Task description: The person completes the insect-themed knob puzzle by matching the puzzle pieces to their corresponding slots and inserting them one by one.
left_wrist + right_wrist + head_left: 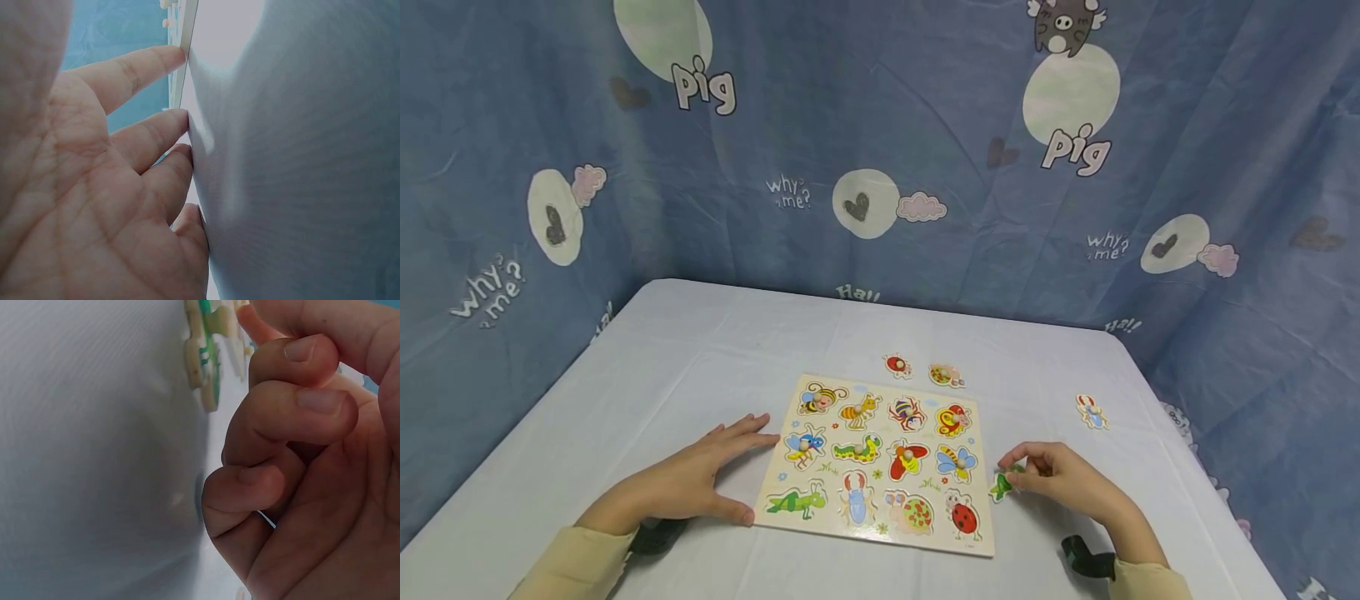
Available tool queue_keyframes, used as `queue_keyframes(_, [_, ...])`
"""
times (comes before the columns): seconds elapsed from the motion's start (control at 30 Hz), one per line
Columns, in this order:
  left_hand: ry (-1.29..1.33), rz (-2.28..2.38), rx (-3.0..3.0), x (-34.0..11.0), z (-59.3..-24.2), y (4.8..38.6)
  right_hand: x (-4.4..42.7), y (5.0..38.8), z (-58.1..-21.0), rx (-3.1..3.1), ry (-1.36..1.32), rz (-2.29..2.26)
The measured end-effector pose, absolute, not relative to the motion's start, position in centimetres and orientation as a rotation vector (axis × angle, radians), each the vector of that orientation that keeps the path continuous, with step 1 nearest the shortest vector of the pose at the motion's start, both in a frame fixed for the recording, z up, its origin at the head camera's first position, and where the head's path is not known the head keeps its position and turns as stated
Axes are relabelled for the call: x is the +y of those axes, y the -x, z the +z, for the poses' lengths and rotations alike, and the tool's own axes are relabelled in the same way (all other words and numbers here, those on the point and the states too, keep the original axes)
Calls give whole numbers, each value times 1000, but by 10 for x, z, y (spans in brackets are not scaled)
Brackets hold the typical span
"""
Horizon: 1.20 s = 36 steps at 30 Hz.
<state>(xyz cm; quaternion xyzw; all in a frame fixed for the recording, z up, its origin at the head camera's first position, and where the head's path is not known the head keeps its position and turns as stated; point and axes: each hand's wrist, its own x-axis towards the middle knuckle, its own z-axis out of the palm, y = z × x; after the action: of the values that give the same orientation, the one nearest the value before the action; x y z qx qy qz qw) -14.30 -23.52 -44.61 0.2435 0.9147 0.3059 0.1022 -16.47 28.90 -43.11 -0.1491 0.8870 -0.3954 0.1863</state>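
A wooden insect peg puzzle board lies on the white table. My left hand is spread at its left side, with the thumb at the near left corner and the fingertips by the left edge. In the left wrist view, straight fingers reach the board's edge and the tabletop. Just off the board's right edge, my right hand pinches a green grasshopper puzzle piece, partly hidden by the fingers. The right wrist view shows this piece's knob close to the fingertips, the other fingers curled.
Beyond the board lie a ladybug piece and a snail piece. A blue stag beetle piece is farther right. Knobbed pieces fill the board's upper two rows; the bottom row shows pictures without knobs. A patterned blue curtain hangs behind the table.
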Motion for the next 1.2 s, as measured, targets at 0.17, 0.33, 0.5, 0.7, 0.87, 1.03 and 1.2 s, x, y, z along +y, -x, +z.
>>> queue_keyframes(0.17, [-716, 895, 2707, -235, -447, 143, 292, 165, -434, 2482, 454, -1131])
queue_keyframes(0.33, [-706, 886, 2702, -235, -450, 144, 293, 164, -435, 2473, 447, -1136])
queue_keyframes(0.5, [-705, 886, 2705, -236, -449, 143, 292, 164, -436, 2468, 459, -1133])
queue_keyframes(0.7, [-696, 889, 2703, -236, -447, 142, 292, 163, -438, 2481, 473, -1124])
queue_keyframes(0.87, [-687, 886, 2703, -236, -447, 142, 292, 163, -439, 2489, 486, -1131])
queue_keyframes(1.03, [-689, 890, 2705, -235, -447, 142, 294, 163, -439, 2511, 451, -1126])
queue_keyframes(1.2, [-695, 896, 2700, -234, -447, 142, 296, 164, -439, 2542, 391, -1128])
